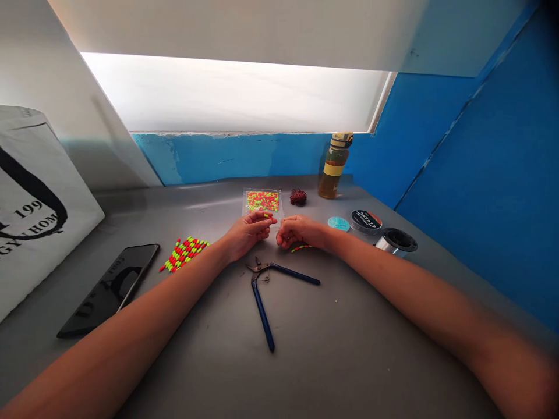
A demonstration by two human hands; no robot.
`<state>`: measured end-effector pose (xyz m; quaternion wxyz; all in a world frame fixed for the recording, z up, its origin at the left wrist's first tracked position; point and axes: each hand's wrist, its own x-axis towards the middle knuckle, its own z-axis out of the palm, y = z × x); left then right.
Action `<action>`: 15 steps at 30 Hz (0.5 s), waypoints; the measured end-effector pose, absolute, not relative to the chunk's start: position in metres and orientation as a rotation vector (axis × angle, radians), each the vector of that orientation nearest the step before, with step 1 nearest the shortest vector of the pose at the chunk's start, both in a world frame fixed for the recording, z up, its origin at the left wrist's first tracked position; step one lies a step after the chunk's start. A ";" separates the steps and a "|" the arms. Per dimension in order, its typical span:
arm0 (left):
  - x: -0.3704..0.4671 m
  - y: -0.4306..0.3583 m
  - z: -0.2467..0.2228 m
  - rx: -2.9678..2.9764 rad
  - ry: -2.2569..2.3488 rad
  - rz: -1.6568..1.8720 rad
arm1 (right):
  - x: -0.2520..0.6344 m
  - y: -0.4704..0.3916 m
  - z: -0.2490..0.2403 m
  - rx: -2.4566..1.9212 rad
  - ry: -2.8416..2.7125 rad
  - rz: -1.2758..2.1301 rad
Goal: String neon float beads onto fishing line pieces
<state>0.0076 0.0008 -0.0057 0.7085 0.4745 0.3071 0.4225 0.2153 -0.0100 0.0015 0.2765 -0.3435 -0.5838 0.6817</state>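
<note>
My left hand is closed in a pinch around a small red and yellow-green bead. Just to its right, my right hand has its fingers curled together, and what they hold is too small to make out. A short row of beads lies under the right hand, partly covered by it. Behind both hands rests a clear bag of red and yellow-green beads. In front of them, pliers with blue handles lie spread apart on the grey table. Left of my left forearm is a mat of bead rows.
A black phone lies at the left beside a large white bag. Toward the back stand a bottle and a dark red ball of cord. At the right are a teal disc, a round labelled case and a line spool.
</note>
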 end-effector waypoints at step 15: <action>0.000 -0.002 0.009 0.828 0.609 0.930 | 0.218 -0.010 0.006 -0.897 -1.561 1.893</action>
